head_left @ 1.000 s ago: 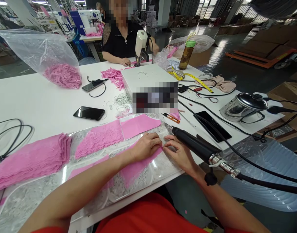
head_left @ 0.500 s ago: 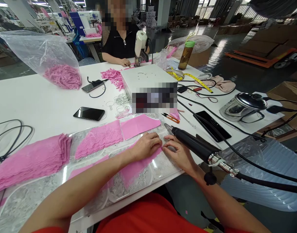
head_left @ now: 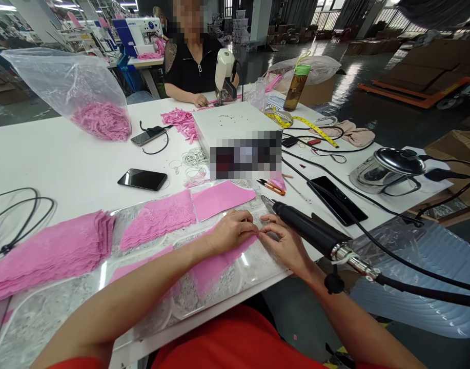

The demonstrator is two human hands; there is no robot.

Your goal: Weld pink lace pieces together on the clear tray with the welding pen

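Note:
A pink fabric piece (head_left: 215, 266) lies on the clear-covered lace-patterned mat (head_left: 253, 269), partly under my left hand (head_left: 235, 231). That hand is closed, its fingertips pinching the fabric's right corner. My right hand (head_left: 284, 243) meets it there, thumb and forefinger pinched on the same corner, other fingers slightly curled. Just above my right hand hangs a black tool with a pointed metal tip (head_left: 304, 223), untouched. Beyond my left hand lie a flat smooth pink piece (head_left: 223, 199) and a stack of pink lace pieces (head_left: 161, 220). My left forearm partly covers another pink piece (head_left: 138, 266).
At left stand a taller pink lace stack (head_left: 54, 253) and black cables (head_left: 17, 230). Ahead are a white box (head_left: 235, 120), a phone (head_left: 142, 179) and orange-handled snips (head_left: 271, 187). A metal mug (head_left: 388, 169) stands right. Across the table a person works at a machine (head_left: 225, 77).
My hands stay at the fabric corner with barely any shift of the fingers. The whole view has moved very slightly.

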